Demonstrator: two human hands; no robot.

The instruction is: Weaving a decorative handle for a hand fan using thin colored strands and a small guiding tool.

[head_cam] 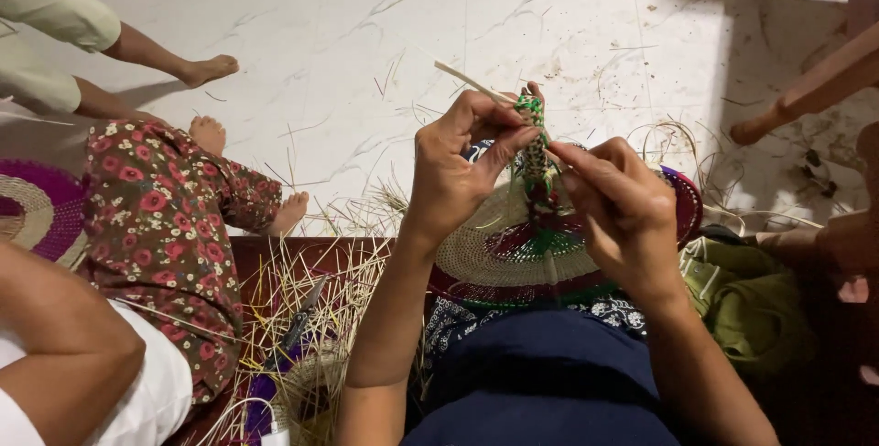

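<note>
- Head view: a round woven straw mat with maroon, green and natural rings [513, 258] is rested on the lap, its near edge propped upright between the hands so the rim faces the worker.
- The left hand [453, 167] is closed in a pinch on a pale straw strip [469, 82] at the green-wrapped rim [533, 125], keeping the strand taut.
- The right hand [623, 212] is curled shut around the rim just beside it, steadying the edge.
- Loose pale straw stalks [302, 290] are strewn on the floor near the left arm, within reach.
</note>
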